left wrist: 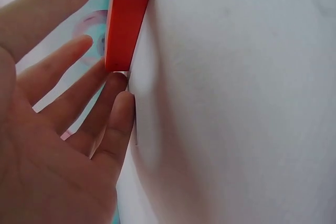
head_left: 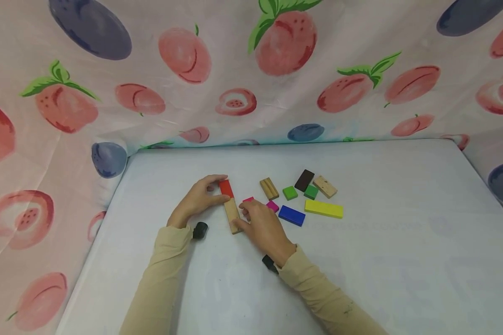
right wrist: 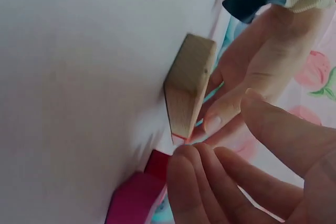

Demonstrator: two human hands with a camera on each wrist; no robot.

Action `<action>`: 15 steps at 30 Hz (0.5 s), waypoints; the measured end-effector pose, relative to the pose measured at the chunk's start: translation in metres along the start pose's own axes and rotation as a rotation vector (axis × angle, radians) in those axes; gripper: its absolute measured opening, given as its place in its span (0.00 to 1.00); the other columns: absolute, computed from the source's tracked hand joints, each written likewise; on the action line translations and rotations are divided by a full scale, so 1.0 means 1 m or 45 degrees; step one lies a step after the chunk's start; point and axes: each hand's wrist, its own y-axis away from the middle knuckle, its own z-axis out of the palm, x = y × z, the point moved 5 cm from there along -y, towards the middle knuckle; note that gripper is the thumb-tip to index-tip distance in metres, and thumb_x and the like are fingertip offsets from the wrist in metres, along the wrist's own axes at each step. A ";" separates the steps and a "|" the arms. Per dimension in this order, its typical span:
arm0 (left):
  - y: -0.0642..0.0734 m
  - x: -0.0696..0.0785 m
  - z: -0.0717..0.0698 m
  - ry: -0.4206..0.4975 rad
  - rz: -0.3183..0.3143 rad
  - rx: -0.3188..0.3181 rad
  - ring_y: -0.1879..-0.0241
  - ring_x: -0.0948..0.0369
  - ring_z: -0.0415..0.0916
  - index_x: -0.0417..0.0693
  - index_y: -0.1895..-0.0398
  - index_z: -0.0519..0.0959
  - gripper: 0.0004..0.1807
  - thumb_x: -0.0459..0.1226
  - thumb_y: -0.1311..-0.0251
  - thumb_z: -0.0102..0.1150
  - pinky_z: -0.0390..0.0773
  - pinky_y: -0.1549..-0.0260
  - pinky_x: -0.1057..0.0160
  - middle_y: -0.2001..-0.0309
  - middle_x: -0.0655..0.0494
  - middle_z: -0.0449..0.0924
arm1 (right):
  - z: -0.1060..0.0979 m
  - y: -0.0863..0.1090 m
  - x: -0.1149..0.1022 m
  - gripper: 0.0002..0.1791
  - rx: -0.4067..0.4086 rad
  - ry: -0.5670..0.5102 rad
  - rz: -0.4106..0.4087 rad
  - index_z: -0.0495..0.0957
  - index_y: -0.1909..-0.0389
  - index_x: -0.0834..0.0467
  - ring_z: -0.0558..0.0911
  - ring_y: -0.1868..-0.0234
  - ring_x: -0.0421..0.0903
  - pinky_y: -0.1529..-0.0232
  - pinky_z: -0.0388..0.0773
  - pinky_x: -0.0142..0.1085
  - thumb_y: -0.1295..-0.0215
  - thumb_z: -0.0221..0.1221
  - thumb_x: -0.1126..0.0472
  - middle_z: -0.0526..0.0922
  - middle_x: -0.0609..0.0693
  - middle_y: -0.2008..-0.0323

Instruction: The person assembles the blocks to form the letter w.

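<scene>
A red block [head_left: 226, 188] and a light wooden block [head_left: 232, 216] lie end to end in one line on the white table. My left hand [head_left: 201, 195] is at the red block, fingertips by its far end and thumb beside the joint of the two blocks. In the left wrist view its fingers [left wrist: 116, 124] are fairly straight. My right hand [head_left: 265, 228] hovers beside the wooden block's near end, thumb apart from loosely bent fingers [right wrist: 194, 182], nothing between them. Close to those fingertips are a pinkish-red block [head_left: 248, 199], partly hidden, and a magenta block [head_left: 272, 206].
Right of my hands lie a blue block [head_left: 292, 216], a long yellow block [head_left: 323, 209], a light green block [head_left: 290, 192], a darker green block [head_left: 311, 191], a dark brown block [head_left: 304, 180], a grooved wooden block [head_left: 269, 188] and a speckled wooden block [head_left: 325, 186]. Fruit-print cloth [head_left: 234, 56] hangs behind.
</scene>
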 end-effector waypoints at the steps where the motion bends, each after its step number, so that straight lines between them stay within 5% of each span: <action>1: 0.001 0.001 0.000 0.005 0.004 0.006 0.36 0.44 0.67 0.47 0.32 0.72 0.34 0.39 0.42 0.71 0.68 0.35 0.45 0.32 0.47 0.69 | -0.001 0.000 0.001 0.22 0.002 0.005 -0.008 0.81 0.48 0.61 0.80 0.61 0.44 0.58 0.82 0.34 0.39 0.69 0.54 0.83 0.51 0.61; 15: 0.019 0.016 -0.001 -0.132 0.157 0.106 0.35 0.46 0.67 0.43 0.35 0.74 0.31 0.38 0.43 0.71 0.67 0.34 0.44 0.33 0.46 0.72 | -0.010 -0.004 0.013 0.22 0.053 0.091 -0.095 0.81 0.47 0.58 0.79 0.53 0.46 0.51 0.83 0.36 0.41 0.71 0.57 0.81 0.52 0.53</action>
